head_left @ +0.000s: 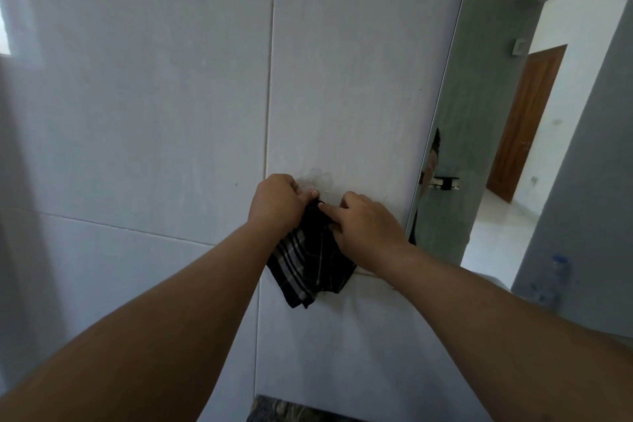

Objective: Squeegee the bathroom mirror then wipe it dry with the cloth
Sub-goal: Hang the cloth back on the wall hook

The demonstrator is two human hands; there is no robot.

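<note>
Both forearms reach forward from the bottom corners, bare, converging on the tiled wall (pixel 171 96). A dark speckled worktop (pixel 274 409) edge shows at the bottom centre, right below the wall.

Left hand (pixel 275 204): fingers curled, pinching the top edge of the cloth (pixel 310 267), thumb tip pressed on the fabric. Right hand (pixel 368 224): fingers bent around the cloth's upper right part, index finger extended toward the left hand's thumb. The two hands are almost touching at the cloth's top.

Cloth: dark, with pale stripes, hanging flat against the wall below the hands, lower corner dangling free. Just above the left hand there's a small clear hook (pixel 318 178) on the tile; can't tell whether the cloth is hooked on it or only held up to it.

Wall: large pale grey tiles, one vertical grout line running just left of the hands, a horizontal one at about cloth height.

Mirror (pixel 479 113): to the right of the wall panel, its edge running diagonally. It reflects a grey wall, a wooden door and a bright floor. The cloth is beside the mirror, not on it. Glass looks slightly hazy.

Far right, low: a clear plastic bottle (pixel 551 279), blurred.
</note>
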